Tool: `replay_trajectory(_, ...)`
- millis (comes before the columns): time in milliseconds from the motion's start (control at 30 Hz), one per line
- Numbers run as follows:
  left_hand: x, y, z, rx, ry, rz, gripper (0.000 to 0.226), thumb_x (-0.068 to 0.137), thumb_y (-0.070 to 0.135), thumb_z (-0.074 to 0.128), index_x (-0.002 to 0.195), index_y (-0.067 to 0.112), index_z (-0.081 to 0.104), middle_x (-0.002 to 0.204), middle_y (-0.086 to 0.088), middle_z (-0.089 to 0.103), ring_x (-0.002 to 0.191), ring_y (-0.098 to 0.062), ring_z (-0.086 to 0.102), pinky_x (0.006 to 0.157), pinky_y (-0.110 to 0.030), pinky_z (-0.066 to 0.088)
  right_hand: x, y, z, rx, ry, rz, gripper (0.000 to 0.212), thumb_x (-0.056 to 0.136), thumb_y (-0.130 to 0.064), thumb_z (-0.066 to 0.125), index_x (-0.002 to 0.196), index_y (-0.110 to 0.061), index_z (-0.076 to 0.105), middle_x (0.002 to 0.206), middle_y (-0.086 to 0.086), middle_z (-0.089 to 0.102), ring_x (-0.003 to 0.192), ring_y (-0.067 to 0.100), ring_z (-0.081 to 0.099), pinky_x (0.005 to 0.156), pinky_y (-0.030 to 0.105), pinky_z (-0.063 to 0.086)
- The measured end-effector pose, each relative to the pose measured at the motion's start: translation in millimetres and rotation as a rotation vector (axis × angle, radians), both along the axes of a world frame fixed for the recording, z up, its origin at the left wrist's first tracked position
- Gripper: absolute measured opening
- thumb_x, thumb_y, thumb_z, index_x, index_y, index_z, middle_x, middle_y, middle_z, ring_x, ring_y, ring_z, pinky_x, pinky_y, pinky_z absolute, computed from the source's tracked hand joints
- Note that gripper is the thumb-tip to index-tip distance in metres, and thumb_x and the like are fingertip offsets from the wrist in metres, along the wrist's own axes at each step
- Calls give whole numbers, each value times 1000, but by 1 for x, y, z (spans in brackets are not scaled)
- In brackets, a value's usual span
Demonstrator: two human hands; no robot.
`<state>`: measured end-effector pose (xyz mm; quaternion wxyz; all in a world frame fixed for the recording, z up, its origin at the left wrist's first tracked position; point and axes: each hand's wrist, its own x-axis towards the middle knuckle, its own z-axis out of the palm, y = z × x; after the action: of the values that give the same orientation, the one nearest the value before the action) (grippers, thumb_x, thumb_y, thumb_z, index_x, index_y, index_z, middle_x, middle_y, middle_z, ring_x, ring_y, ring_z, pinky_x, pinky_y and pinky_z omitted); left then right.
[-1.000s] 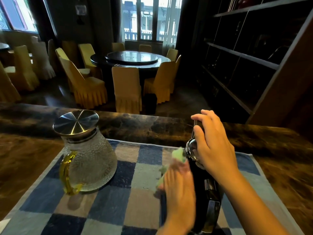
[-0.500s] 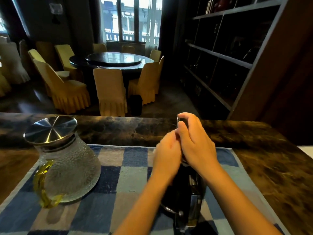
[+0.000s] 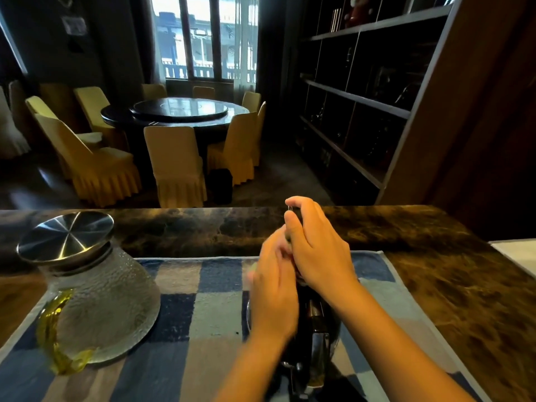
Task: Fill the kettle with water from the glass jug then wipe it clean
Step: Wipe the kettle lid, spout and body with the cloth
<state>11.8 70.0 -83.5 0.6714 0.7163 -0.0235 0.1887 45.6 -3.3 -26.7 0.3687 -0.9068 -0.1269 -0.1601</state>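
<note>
Black metal-trimmed kettle (image 3: 317,340): top hidden under right hand (image 3: 319,250) & left hand (image 3: 274,291); base cut off by btm edge. Left hand: motion-blurred, grip on pale green cloth (image 3: 253,271) not resolvable. Cloth: only a blurred sliver visible.

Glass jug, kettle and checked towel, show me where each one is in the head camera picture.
glass jug (image 3: 107,309): head view, on its textured glass belly.
kettle (image 3: 319,349): head view, on its metal handle, nearest the camera.
checked towel (image 3: 214,314): head view, on a pale square between jug and kettle.
</note>
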Motion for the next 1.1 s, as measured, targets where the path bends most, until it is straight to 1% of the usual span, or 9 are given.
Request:
replay_trajectory(100,34,17,10,-97,102,-147,40,101,32,30,113,12,63,108,-12,69,106,-20,64,97,-43,50,1,1,0,9,5,-14,34,99,-46,29,128,-34,42,130,-17,51,111,4,52,91,37,47)
replay_trajectory(200,29,26,-15,-158,230,-194,55,91,63,31,109,27,68,114,-7,70,112,-24,62,102,-49,45,0,2,0,-17,14,-7,33,100,-45,27,128,-34,41,131,-17,50,110,6,54,89,38,46)
replay_trajectory(367,-20,28,-50,-280,377,-125,63,86,60,44,127,12,53,117,-25,63,111,-38,59,94,-47,51,-2,1,2,-55,28,6,31,99,-46,26,123,-37,44,123,-20,53,106,6,55,79,34,38)
replay_trajectory(433,-30,23,-62,-307,448,-55,59,86,50,47,136,17,43,125,-17,60,112,-27,60,92,-34,52,-3,1,3,-65,20,4,30,100,-45,26,120,-36,46,116,-20,53,103,5,53,76,32,34)
replay_trajectory(600,-35,37,-76,-279,428,22,42,93,47,45,122,18,52,115,-3,52,111,-23,47,105,-42,35,-5,0,5,-74,14,13,28,101,-42,28,113,-34,52,112,-18,56,92,2,47,73,31,34)
replay_trajectory(767,-32,64,-22,-930,177,-157,42,89,46,50,127,27,55,129,0,59,118,-18,55,102,-45,40,-5,-1,9,-154,27,60,22,98,-42,40,113,-34,54,114,-18,58,91,2,51,67,24,37)
replay_trajectory(867,-46,87,-3,-1085,275,-351,35,89,41,50,102,20,75,119,-12,67,101,-28,69,89,-59,49,-7,0,10,-264,-82,139,24,95,-42,47,111,-28,59,117,-13,58,108,6,53,104,36,37)
replay_trajectory(967,-60,102,22,-1176,206,-517,45,85,30,59,126,10,59,136,-19,53,126,-35,51,104,-60,31,-15,10,21,-369,-160,336,41,86,-61,43,110,-33,61,118,-19,58,119,0,47,119,44,-3)
replay_trajectory(1100,-65,111,40,-1088,177,-584,49,81,33,55,119,2,63,121,-20,61,108,-33,59,100,-52,39,-26,31,34,-132,195,711,34,86,-44,63,113,-24,64,115,-12,62,109,4,56,110,38,36)
